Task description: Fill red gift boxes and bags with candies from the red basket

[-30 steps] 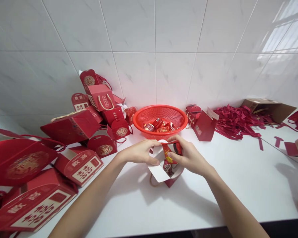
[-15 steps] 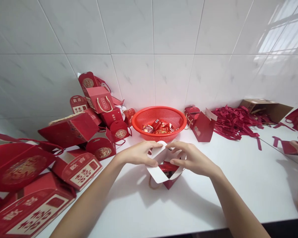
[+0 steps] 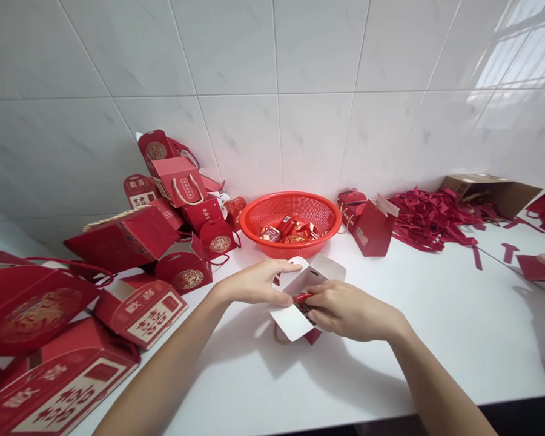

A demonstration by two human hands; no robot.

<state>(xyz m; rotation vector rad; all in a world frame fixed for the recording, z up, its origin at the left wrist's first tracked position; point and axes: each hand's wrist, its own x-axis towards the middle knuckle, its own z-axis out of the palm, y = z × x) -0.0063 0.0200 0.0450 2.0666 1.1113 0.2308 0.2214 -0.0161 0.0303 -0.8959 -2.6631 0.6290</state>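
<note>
Cardboard box [image 3: 290, 322]: clasps edge in left hand [image 3: 257, 282]; now dips half-curled right hand [image 3: 352, 307] deeper onto packet [image 3: 301, 297], with unclear hold, likely settling it.

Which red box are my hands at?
The open red cardboard box with white flaps, in front of the red plastic basket; only it has your left hand and right hand at it.
</note>
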